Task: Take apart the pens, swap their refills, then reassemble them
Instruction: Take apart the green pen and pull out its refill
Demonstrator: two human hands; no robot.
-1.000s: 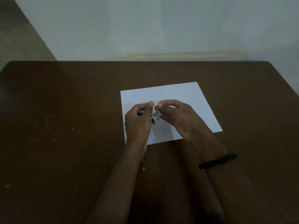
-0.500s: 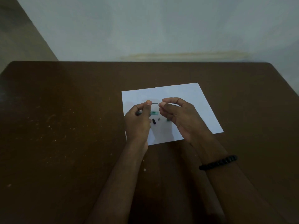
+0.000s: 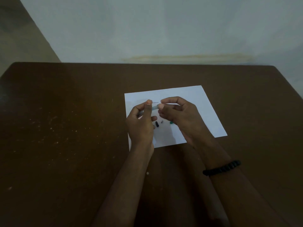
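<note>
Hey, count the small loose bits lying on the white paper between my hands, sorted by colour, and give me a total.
Black: 1, a black cap
Grey: 1, a small grey piece
Green: 1, a green piece partly hidden by the right hand
Total: 3 on the sheet of paper. More may lie hidden under the hands.

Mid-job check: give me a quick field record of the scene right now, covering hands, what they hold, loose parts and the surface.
left hand: raised over the sheet, fingers curled round a pale pen barrel
right hand: fingertips pinch the barrel's other end
thin refill: a dark line spans the gap between the two thumbs; its ends are hidden
loose parts: black cap, small grey piece, green piece, all lying on the paper
white paper: flat on the brown table
wrist: black bead bracelet on the right arm
</note>
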